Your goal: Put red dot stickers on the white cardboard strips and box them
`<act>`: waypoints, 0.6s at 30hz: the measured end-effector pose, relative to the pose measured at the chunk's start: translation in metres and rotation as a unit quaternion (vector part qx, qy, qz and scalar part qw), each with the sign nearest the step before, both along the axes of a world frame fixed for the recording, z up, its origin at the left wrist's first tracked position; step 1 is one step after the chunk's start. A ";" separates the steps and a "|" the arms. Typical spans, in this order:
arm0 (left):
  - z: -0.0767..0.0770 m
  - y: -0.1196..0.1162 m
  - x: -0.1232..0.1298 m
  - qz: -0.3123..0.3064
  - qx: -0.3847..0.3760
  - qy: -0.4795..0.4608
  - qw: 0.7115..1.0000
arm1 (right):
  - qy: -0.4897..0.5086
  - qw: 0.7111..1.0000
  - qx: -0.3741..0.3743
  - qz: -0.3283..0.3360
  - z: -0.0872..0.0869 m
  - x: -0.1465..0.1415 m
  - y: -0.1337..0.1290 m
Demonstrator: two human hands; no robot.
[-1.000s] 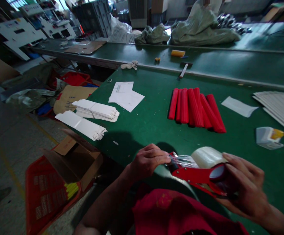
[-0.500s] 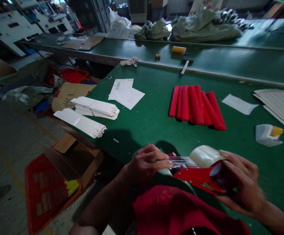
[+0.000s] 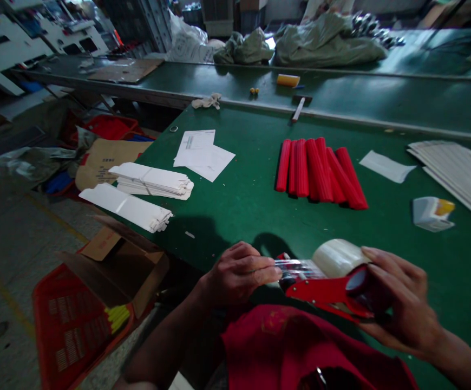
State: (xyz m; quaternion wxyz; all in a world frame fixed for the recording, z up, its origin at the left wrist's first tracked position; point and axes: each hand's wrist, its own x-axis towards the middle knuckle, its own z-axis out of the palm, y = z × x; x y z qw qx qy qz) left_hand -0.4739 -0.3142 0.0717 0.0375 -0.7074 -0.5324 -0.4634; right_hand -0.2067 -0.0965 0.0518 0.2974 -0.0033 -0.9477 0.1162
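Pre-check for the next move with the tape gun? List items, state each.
1. Clear packing tape roll seated on the red tape dispenser: ok.
2. Right hand wrapped around the dispenser's far end: ok.
3. Left hand pinching the clear tape strip: ok, apparently.
4. Tape strip smooth: not ok, looks streaky and creased.
5. Cutter edge condition: cannot tell, hidden at the dispenser's near end.
6. Red ribbed tubes apart from the dispenser: ok.

**Red tools and stock on a green workbench**

A red tape dispenser (image 3: 325,290) carries a milky clear tape roll (image 3: 338,258) over a dark green workbench (image 3: 235,227). Beyond the dispenser lie red ribbed rods (image 3: 319,170); left of it, plain white cartons (image 3: 150,181).
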 end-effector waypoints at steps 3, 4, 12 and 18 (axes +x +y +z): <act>0.000 0.001 0.000 0.003 0.023 0.020 1.000 | -0.003 1.000 0.001 -0.021 0.002 0.006 -0.005; 0.001 0.001 0.000 0.001 0.027 0.026 0.999 | -0.004 1.000 0.003 -0.029 0.003 0.008 -0.006; -0.001 0.000 -0.004 -0.009 0.028 0.044 0.999 | -0.020 0.999 0.008 -0.041 0.004 0.020 -0.012; -0.013 0.007 0.003 -0.028 0.043 0.042 0.998 | -0.086 0.995 0.016 -0.049 0.037 0.042 -0.037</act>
